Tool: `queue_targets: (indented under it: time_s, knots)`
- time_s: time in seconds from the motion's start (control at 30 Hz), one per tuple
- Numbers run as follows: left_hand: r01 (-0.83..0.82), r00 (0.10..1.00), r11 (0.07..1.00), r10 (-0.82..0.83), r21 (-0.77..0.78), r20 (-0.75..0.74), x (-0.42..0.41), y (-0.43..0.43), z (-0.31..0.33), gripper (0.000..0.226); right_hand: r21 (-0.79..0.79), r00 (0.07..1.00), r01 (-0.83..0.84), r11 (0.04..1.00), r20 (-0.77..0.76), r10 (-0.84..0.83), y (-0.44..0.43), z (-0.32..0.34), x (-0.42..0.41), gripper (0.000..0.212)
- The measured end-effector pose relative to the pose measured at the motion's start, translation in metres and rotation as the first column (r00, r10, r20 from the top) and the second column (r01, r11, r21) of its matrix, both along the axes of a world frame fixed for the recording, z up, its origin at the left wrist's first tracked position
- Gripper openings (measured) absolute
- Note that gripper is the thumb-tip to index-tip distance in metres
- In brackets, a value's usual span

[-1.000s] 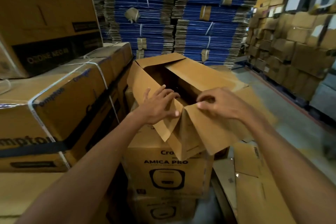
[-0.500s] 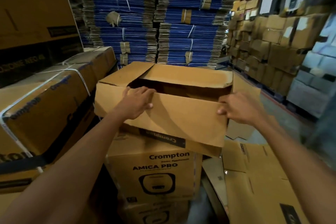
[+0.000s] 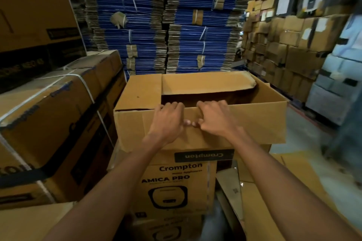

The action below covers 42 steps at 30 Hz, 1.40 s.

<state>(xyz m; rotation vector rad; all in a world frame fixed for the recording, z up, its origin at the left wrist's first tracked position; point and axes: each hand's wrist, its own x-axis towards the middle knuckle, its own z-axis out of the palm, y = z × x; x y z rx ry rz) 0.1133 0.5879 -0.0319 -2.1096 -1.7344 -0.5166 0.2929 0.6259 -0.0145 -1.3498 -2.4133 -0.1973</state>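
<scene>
Open box (image 3: pixel 254 123), seated on a printed carton (image 3: pixel 176 182) at centre. Left hand (image 3: pixel 168 121) and right hand (image 3: pixel 213 118) grip its near wall side by side, fingers curled over the rim, thumbs on the outer face and almost touching. Far flap (image 3: pixel 205 84) and left flap (image 3: pixel 141 92) lie folded inward. The interior is dark and its contents cannot be made out; the fingertips are hidden inside. Strapped cartons (image 3: pixel 49 113) stand just beside it on the left, with blue stacks (image 3: pixel 147 25) behind. The right background is blurred.
</scene>
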Motion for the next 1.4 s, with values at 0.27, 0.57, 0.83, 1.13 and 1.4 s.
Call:
queue_targets:
  time_s: [0.27,0.57,0.83,1.13,1.4]
  knots:
    - [-0.102,0.983,0.982,0.124,0.161,-0.134,-0.036,-0.007,0.022,0.065,0.11,0.994,0.02,0.994,-0.106,-0.008,0.004,-0.024,-0.008,0.039]
    - [-0.535,0.835,0.842,0.539,0.068,-0.111,-0.125,-0.013,0.064,0.083,0.154,0.992,0.02,0.988,-0.129,0.0,0.008,-0.032,-0.007,0.039]
    - [-0.432,0.776,0.784,0.575,-0.446,0.259,-0.138,0.006,0.03,0.104,0.126,0.994,0.04,0.991,-0.11,-0.026,0.006,-0.029,-0.01,0.045]
    - [-0.496,0.688,0.782,0.619,-0.377,0.379,-0.11,0.006,0.029,0.085,-0.308,0.991,0.086,0.947,-0.074,-0.114,0.009,0.023,-0.02,0.072]
    - [-0.468,0.689,0.824,0.567,-0.321,0.451,-0.117,-0.002,0.018,0.074,-0.613,0.988,0.134,0.779,0.024,-0.151,0.055,0.047,-0.054,0.056]
